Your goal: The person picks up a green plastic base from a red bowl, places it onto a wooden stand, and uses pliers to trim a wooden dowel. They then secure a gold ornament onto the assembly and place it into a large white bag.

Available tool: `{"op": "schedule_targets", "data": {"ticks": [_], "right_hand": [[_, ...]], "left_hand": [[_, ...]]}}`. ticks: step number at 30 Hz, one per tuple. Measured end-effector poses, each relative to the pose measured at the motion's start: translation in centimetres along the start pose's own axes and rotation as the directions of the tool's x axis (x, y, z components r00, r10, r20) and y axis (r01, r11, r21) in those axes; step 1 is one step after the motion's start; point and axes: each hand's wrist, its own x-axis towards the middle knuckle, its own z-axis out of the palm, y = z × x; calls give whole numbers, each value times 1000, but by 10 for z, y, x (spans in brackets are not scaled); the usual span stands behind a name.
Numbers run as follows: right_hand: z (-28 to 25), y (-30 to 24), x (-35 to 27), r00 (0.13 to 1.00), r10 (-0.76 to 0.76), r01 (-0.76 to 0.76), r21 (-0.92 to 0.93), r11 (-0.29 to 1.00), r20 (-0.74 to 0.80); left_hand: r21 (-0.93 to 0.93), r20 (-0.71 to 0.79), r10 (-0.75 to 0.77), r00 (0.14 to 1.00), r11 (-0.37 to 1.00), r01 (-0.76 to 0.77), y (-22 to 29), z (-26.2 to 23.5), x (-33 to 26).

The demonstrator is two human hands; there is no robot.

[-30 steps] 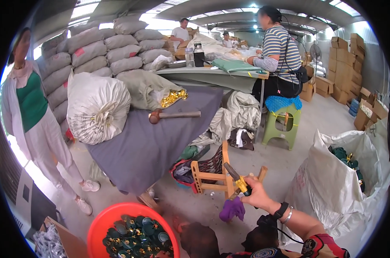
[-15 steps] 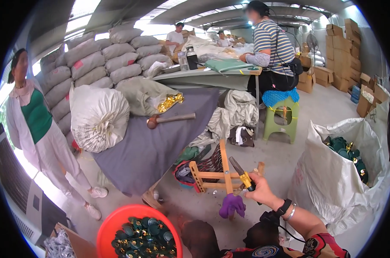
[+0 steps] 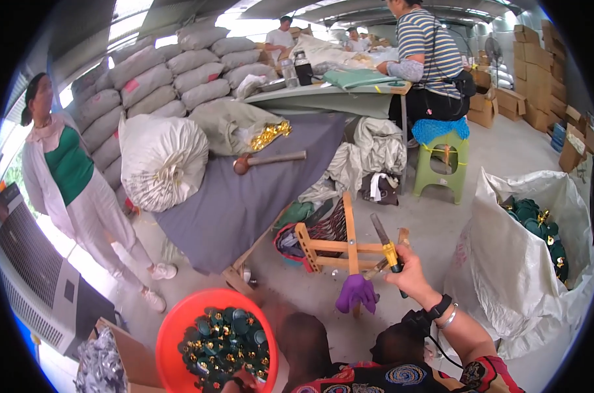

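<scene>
My right hand (image 3: 411, 274) is wrapped around the yellow-and-black handle of a tool with a thick grey metal barrel (image 3: 380, 228), held upright, barrel up. Just left of it stands a wooden folding frame (image 3: 350, 242) with a purple cloth (image 3: 357, 295) bunched around its near leg. At the bottom edge, my left hand (image 3: 246, 378) reaches into the near side of a red basin (image 3: 170, 325). That hand is partly cut off and its fingers blend into the pieces. The basin holds many dark green round pieces with gold bits (image 3: 226, 340).
At right stands a large white woven sack (image 3: 500, 275) with more green pieces. A mallet (image 3: 270, 160) lies on a grey cloth-covered table (image 3: 244, 209) ahead. A carton (image 3: 130, 354) is beside the basin. One person (image 3: 74, 164) stands left; another (image 3: 428, 59) sits on a green stool (image 3: 441, 170).
The view has shifted, and more of the basin shows. My left hand has come into view in the basin. My right hand still grips the tool, now tilted more upright.
</scene>
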Motion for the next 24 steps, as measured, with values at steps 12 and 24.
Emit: {"op": "schedule_targets", "data": {"ticks": [12,24], "right_hand": [[-19,-18,9,998,-44,41,-72,997,-46],[-5,-25,5,931,-323,361,-298,884,169]], "left_hand": [[-114,-987,-150,57,398,-911,209,-287,-165],[-64,-982,103,160,614,-786,365,-214,30]]}}
